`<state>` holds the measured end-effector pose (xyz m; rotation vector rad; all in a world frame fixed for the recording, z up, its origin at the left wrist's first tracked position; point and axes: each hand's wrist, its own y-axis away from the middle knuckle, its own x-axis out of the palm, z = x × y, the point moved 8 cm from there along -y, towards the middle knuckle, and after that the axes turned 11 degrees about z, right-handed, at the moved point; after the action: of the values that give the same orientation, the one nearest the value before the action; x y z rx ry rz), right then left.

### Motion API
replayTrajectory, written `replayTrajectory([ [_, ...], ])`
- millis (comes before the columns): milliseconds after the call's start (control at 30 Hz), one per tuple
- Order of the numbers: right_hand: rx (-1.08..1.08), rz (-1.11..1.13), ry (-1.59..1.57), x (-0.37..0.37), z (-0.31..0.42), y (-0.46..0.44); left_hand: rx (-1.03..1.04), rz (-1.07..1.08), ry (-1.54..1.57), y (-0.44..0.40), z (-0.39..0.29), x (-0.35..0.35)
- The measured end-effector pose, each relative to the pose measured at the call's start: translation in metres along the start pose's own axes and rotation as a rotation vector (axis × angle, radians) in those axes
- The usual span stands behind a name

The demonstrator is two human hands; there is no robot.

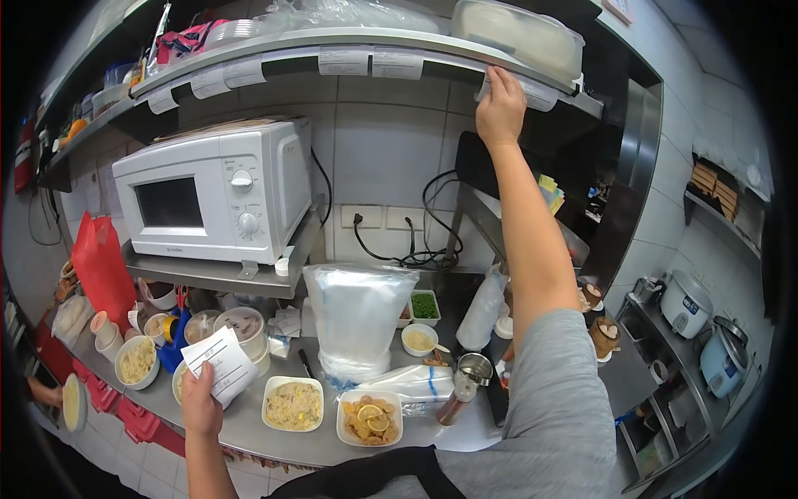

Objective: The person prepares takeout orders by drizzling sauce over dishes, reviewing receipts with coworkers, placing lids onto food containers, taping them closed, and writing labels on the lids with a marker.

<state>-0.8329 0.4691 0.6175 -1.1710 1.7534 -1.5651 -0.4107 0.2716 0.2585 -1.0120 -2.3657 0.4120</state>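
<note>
My left hand (202,403) is closed on a few printed paper slips (220,363), thumb on top, above the front of the counter. Up at the shelf edge, my right hand (501,110) has its fingers pressed together on another paper slip (532,93), partly hidden behind them. More slips (344,61) hang along that edge to the left. Below, a white container of fried rice (293,405) sits beside a container of orange-brown food topped with lemon slices (370,419). A bowl of rice or noodles (137,363) stands further left.
A white microwave (218,191) stands on a raised metal shelf at left. Clear plastic bags (353,320), a metal-topped bottle (462,387) and chopped greens (425,306) crowd the counter. Another person's hand (51,394) holds a bowl at far left. Rice cookers (686,303) stand right.
</note>
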Motion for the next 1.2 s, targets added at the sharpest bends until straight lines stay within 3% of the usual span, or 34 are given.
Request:
replayTrajectory([
  [100,-0.086,-0.023,-0.078,-0.001,0.042,-0.011,0.016,0.023,0.008,-0.003,-0.003,0.009],
  [233,-0.248,0.171,-0.273,0.056,0.120,-0.027,-0.004,0.045,0.005,-0.003,0.004,0.016],
  [333,-0.224,0.176,-0.097,0.054,0.119,-0.025,-0.005,0.028,-0.005,0.005,0.006,0.012],
  [500,-0.083,0.109,-0.010,0.026,0.048,-0.009,0.003,-0.026,0.012,0.021,0.001,-0.006],
  [600,-0.157,0.103,-0.039,0.020,0.103,-0.023,0.007,-0.034,0.016,0.026,-0.003,-0.008],
  [700,-0.306,0.265,-0.240,0.077,0.172,-0.036,-0.020,-0.007,0.008,0.031,-0.003,-0.003],
  [800,-0.279,0.378,-0.088,0.089,0.190,-0.037,-0.034,-0.011,-0.093,0.046,-0.001,-0.013],
  [900,-0.174,0.403,-0.020,0.075,0.141,-0.025,-0.075,-0.068,-0.054,0.062,-0.001,-0.027],
  [967,-0.162,0.284,0.091,0.065,0.104,-0.014,-0.087,-0.089,-0.088,0.069,-0.003,-0.034],
  [1067,-0.325,0.199,-0.116,0.057,0.106,-0.020,-0.101,-0.170,-0.134,0.068,-0.006,-0.042],
  [1133,-0.390,0.173,-0.438,0.011,0.164,-0.021,-0.062,-0.185,-0.073,0.062,-0.007,-0.048],
  [1200,-0.341,0.327,-0.799,-0.026,0.229,0.000,0.032,-0.229,-0.029,0.061,-0.017,-0.047],
])
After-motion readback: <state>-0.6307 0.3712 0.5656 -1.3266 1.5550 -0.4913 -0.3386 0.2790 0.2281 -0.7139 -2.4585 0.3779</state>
